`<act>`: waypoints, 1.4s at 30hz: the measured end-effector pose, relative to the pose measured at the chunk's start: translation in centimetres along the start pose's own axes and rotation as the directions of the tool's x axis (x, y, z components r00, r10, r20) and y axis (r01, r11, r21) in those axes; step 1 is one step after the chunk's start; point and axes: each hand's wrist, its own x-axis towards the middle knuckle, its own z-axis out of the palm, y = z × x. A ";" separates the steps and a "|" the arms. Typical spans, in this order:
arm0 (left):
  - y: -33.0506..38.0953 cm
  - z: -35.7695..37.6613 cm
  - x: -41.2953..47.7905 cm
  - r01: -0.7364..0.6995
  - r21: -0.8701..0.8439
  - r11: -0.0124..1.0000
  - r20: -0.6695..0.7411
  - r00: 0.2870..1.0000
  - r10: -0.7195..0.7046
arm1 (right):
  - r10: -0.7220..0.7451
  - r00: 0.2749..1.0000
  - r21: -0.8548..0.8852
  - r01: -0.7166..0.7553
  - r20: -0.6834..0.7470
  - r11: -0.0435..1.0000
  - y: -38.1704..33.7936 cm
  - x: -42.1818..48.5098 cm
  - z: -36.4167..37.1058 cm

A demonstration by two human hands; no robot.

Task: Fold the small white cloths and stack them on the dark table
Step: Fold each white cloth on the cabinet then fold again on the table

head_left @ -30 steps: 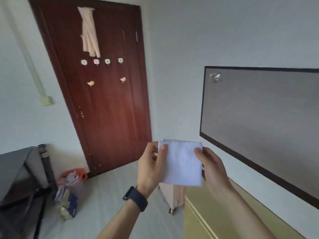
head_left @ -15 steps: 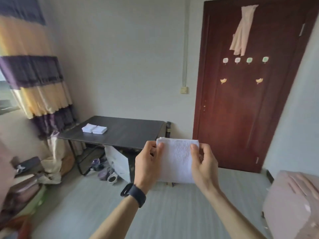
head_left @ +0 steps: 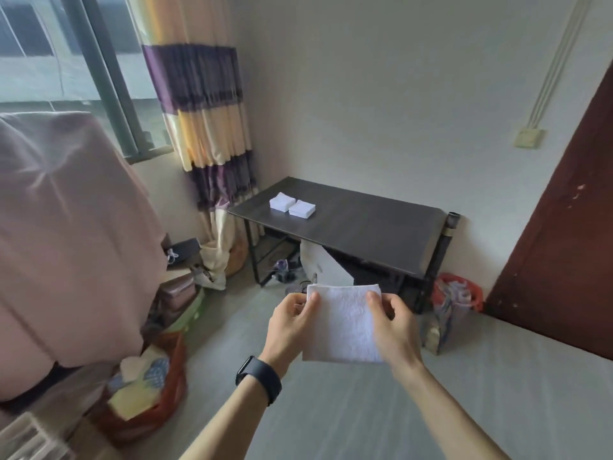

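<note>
Soft window daylight, blurred, warped edges

The white cloth (head_left: 345, 327) in front is a terry fabric, matt, with a rough, pebbly pile. The folded cloths (head_left: 302, 209) on the worktop (head_left: 365, 224) look like the same matt white fabric. The worktop has a dark wood grain, smooth, with a soft sheen, and stands on thin black metal legs (head_left: 254, 254). The striped curtain (head_left: 202, 104) is thin matt cloth. The door (head_left: 564, 260) is dark red wood, slightly glossy, chipped in small spots. The wristband (head_left: 262, 376) is smooth matt black.
</note>
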 end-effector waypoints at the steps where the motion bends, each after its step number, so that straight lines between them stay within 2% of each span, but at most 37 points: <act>1: -0.7 -0.8 1.5 0.036 -0.008 0.999 0.032 0.999 -0.036 | 0.033 0.999 0.023 -0.034 0.035 0.999 0.8 1.3 1.5; 4: -2.4 -2.3 6.6 0.115 -0.045 0.992 0.087 0.990 -0.111 | 0.098 0.989 0.078 -0.107 0.113 0.991 3.1 5.9 5.7; 10: -4.5 -3.0 18.9 0.203 -0.043 0.978 0.054 0.978 -0.201 | 0.163 0.953 0.124 -0.199 0.257 0.972 6.1 16.2 12.6; 14: -5.4 -3.7 25.7 0.262 -0.029 0.965 0.033 0.965 -0.262 | 0.249 0.897 0.075 -0.296 0.366 0.952 6.9 21.9 15.9; 18: -6.7 -4.7 33.2 0.331 -0.056 0.942 0.030 0.944 -0.330 | 0.289 0.860 0.026 -0.329 0.421 0.944 7.5 28.2 20.3; 23: -9.4 -6.5 44.0 0.391 -0.072 0.917 0.105 0.918 -0.383 | 0.314 0.858 -0.006 -0.341 0.407 0.940 8.8 36.5 27.3; 27: -10.7 -8.1 54.2 0.387 -0.065 0.920 0.139 0.916 -0.376 | 0.327 0.872 -0.019 -0.344 0.365 0.939 9.7 43.7 33.2; 34: -10.1 -9.0 71.1 0.358 0.058 0.932 0.197 0.911 -0.362 | 0.399 0.871 0.015 -0.420 0.287 0.907 10.7 55.9 41.0; 42: -12.0 -5.9 88.9 0.337 0.167 0.927 0.239 0.898 -0.370 | 0.465 0.867 0.042 -0.479 0.180 0.877 14.6 70.3 47.6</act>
